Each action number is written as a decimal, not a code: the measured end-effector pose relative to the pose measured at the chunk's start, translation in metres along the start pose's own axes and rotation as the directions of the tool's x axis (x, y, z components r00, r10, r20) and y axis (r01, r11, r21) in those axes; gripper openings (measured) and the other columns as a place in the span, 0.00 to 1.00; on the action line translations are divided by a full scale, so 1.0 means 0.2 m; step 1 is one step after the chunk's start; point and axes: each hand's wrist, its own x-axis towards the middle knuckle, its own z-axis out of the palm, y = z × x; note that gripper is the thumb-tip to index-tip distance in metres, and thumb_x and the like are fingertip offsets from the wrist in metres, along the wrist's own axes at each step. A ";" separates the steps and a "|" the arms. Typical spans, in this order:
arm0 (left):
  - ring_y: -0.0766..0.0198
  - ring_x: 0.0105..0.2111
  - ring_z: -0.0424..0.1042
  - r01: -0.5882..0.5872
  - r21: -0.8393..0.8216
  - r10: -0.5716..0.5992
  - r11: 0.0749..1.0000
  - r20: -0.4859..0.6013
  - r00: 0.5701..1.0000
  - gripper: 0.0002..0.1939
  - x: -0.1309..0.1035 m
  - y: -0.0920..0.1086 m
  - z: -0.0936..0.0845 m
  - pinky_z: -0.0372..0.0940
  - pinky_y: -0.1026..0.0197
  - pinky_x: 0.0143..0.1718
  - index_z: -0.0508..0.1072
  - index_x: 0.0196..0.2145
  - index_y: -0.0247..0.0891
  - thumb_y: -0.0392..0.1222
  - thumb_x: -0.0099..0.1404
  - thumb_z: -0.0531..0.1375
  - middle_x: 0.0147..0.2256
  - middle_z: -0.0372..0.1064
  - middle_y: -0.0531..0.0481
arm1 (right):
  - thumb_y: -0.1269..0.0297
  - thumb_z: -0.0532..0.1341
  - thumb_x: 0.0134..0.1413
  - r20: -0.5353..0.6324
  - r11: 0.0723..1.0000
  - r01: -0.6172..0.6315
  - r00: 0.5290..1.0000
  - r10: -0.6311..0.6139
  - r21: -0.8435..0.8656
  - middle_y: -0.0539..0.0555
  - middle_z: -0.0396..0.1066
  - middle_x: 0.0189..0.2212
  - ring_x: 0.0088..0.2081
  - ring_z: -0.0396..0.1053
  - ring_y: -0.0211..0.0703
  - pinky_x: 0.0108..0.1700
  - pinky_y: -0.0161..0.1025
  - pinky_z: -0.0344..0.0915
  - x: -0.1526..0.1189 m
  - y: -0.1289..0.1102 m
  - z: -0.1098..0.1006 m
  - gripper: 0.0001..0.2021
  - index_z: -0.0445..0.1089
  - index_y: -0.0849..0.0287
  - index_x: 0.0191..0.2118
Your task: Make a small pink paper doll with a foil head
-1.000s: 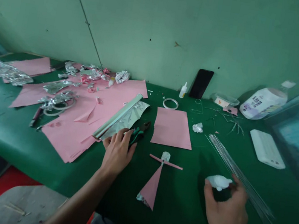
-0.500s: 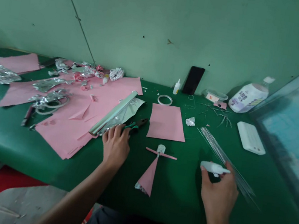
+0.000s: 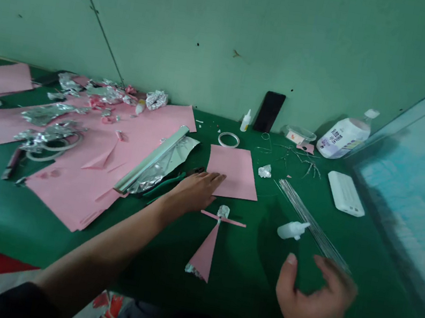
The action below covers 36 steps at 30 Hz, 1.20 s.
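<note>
My left hand (image 3: pixel 201 190) lies stretched out over the lower left part of a square pink paper sheet (image 3: pixel 235 168), fingertips on it. Partly hidden behind that hand and forearm are pliers with green handles (image 3: pixel 165 184). My right hand (image 3: pixel 316 293) is off the table surface, thumb and fingers apart, with nothing in it. Just beyond it a small white glue bottle (image 3: pixel 291 230) lies on its side. Between my hands rests a little figure (image 3: pixel 205 250) with a pink paper cone body, a thin pink crossbar for arms and a foil head.
A bundle of thin metal wires (image 3: pixel 312 219) lies at right, near a white power bank (image 3: pixel 346 194). A foil roll (image 3: pixel 155 157) rests on large pink sheets (image 3: pixel 68 194) at left. A tape roll (image 3: pixel 228 140), phone (image 3: pixel 269 112) and big bottle (image 3: pixel 344 137) are at the back.
My right hand has let go of the glue bottle and drawn back towards me, opening. My left hand has moved right from the pliers onto the pink sheet.
</note>
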 end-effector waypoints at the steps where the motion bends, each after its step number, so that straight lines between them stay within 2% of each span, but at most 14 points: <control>1: 0.48 0.58 0.67 -0.012 -0.001 0.012 1.000 0.025 1.000 0.29 0.03 -0.03 0.01 0.60 0.47 0.60 0.62 0.62 0.35 0.36 0.64 0.59 0.59 0.66 0.36 | 0.67 0.64 0.53 0.094 0.983 0.149 0.983 -0.159 0.109 0.58 0.71 0.31 0.33 0.70 0.49 0.34 0.45 0.67 0.02 -0.04 -0.01 0.07 0.69 0.58 0.39; 2: 0.49 0.57 0.69 -0.020 0.000 0.020 1.000 0.032 0.999 0.27 0.04 -0.05 0.02 0.61 0.47 0.59 0.62 0.62 0.35 0.35 0.65 0.58 0.57 0.68 0.36 | 0.71 0.61 0.55 0.225 0.942 0.247 0.928 -0.297 0.227 0.56 0.71 0.32 0.33 0.71 0.46 0.34 0.42 0.67 0.06 -0.08 0.00 0.06 0.69 0.57 0.39; 4: 0.51 0.54 0.72 -0.049 -0.003 0.049 0.999 0.007 0.999 0.24 0.05 -0.10 0.03 0.63 0.47 0.58 0.64 0.60 0.35 0.33 0.67 0.54 0.52 0.73 0.36 | 0.76 0.58 0.58 0.355 0.899 0.264 0.851 -0.388 0.349 0.56 0.73 0.35 0.37 0.73 0.45 0.38 0.42 0.69 0.17 -0.18 0.08 0.09 0.69 0.58 0.43; 7: 0.54 0.52 0.73 -0.138 -0.009 0.138 0.990 -0.011 0.990 0.23 0.03 -0.15 0.04 0.65 0.48 0.56 0.68 0.57 0.36 0.27 0.68 0.48 0.50 0.74 0.38 | 0.70 0.58 0.61 0.595 0.935 0.115 0.744 -0.305 0.335 0.56 0.74 0.38 0.40 0.72 0.48 0.38 0.45 0.71 0.33 -0.27 0.29 0.07 0.69 0.57 0.44; 8: 0.53 0.51 0.74 -0.167 0.001 0.167 0.986 -0.002 0.986 0.22 0.02 -0.16 0.03 0.67 0.48 0.54 0.69 0.56 0.36 0.27 0.68 0.48 0.49 0.74 0.38 | 0.69 0.59 0.60 0.625 0.946 0.094 0.729 -0.278 0.311 0.57 0.73 0.40 0.42 0.72 0.50 0.38 0.46 0.71 0.37 -0.28 0.38 0.09 0.68 0.57 0.46; 11: 0.50 0.46 0.76 -0.221 -0.012 0.220 0.975 -0.021 0.975 0.19 0.02 -0.20 0.01 0.71 0.47 0.48 0.71 0.53 0.33 0.30 0.70 0.48 0.47 0.75 0.36 | 0.69 0.63 0.55 0.585 0.969 0.168 0.774 -0.244 0.181 0.63 0.69 0.49 0.49 0.66 0.59 0.45 0.54 0.69 0.40 -0.25 0.57 0.19 0.67 0.60 0.54; 14: 0.50 0.44 0.76 -0.253 -0.069 0.246 0.965 -0.096 0.965 0.17 0.03 -0.21 0.01 0.71 0.46 0.47 0.72 0.52 0.31 0.32 0.71 0.48 0.44 0.76 0.36 | 0.73 0.63 0.56 0.526 0.959 0.252 0.802 -0.282 0.129 0.61 0.69 0.46 0.45 0.64 0.56 0.44 0.52 0.67 0.37 -0.22 0.64 0.19 0.70 0.60 0.53; 18: 0.54 0.44 0.75 -0.204 -0.183 0.151 0.962 -0.267 0.952 0.16 0.03 -0.22 0.02 0.71 0.50 0.47 0.73 0.51 0.35 0.31 0.69 0.52 0.43 0.75 0.40 | 0.75 0.62 0.57 0.556 0.944 0.286 0.763 -0.329 0.166 0.56 0.73 0.46 0.44 0.63 0.53 0.44 0.50 0.64 0.34 -0.21 0.61 0.13 0.75 0.57 0.47; 22: 0.55 0.45 0.73 -0.153 -0.253 0.054 0.955 -0.358 0.932 0.13 0.02 -0.21 0.01 0.71 0.53 0.47 0.73 0.49 0.34 0.33 0.67 0.57 0.45 0.73 0.39 | 0.79 0.60 0.58 0.444 0.937 0.298 0.825 -0.349 0.184 0.55 0.76 0.39 0.40 0.63 0.50 0.41 0.47 0.62 0.36 -0.21 0.57 0.11 0.75 0.61 0.43; 25: 0.55 0.46 0.73 -0.194 -0.172 0.117 0.966 -0.379 0.918 0.12 0.01 -0.18 0.02 0.71 0.52 0.49 0.73 0.48 0.34 0.34 0.66 0.59 0.45 0.71 0.39 | 0.77 0.61 0.58 0.439 0.939 0.300 0.830 -0.344 0.168 0.56 0.74 0.34 0.38 0.63 0.49 0.38 0.47 0.60 0.36 -0.22 0.57 0.08 0.75 0.61 0.41; 27: 0.55 0.45 0.73 -0.223 -0.101 0.173 0.969 -0.360 0.917 0.12 0.02 -0.17 0.03 0.72 0.52 0.49 0.72 0.48 0.34 0.34 0.67 0.58 0.43 0.72 0.40 | 0.74 0.62 0.57 0.495 0.948 0.281 0.809 -0.317 0.150 0.57 0.72 0.35 0.38 0.63 0.50 0.37 0.47 0.59 0.35 -0.22 0.59 0.06 0.74 0.61 0.40; 29: 0.55 0.45 0.73 -0.236 -0.060 0.203 0.970 -0.334 0.920 0.14 0.02 -0.16 0.05 0.73 0.51 0.47 0.71 0.50 0.32 0.35 0.68 0.59 0.42 0.72 0.40 | 0.73 0.63 0.56 0.517 0.962 0.247 0.812 -0.273 0.120 0.59 0.71 0.38 0.40 0.64 0.52 0.38 0.47 0.60 0.33 -0.22 0.60 0.07 0.73 0.62 0.42; 33: 0.58 0.43 0.73 -0.267 -0.128 0.194 0.955 -0.412 0.890 0.11 0.02 -0.18 0.03 0.73 0.54 0.45 0.74 0.46 0.32 0.29 0.66 0.59 0.40 0.72 0.42 | 0.74 0.64 0.54 0.486 0.976 0.198 0.846 -0.217 0.092 0.62 0.69 0.47 0.46 0.65 0.57 0.42 0.49 0.60 0.33 -0.23 0.59 0.14 0.71 0.63 0.48; 36: 0.59 0.44 0.74 -0.320 -0.201 0.183 0.926 -0.503 0.845 0.11 0.00 -0.19 -0.03 0.73 0.56 0.45 0.75 0.39 0.34 0.24 0.62 0.58 0.38 0.72 0.44 | 0.75 0.63 0.57 0.442 0.962 0.224 0.855 -0.272 0.157 0.58 0.73 0.44 0.48 0.66 0.57 0.46 0.52 0.59 0.33 -0.23 0.55 0.10 0.73 0.59 0.44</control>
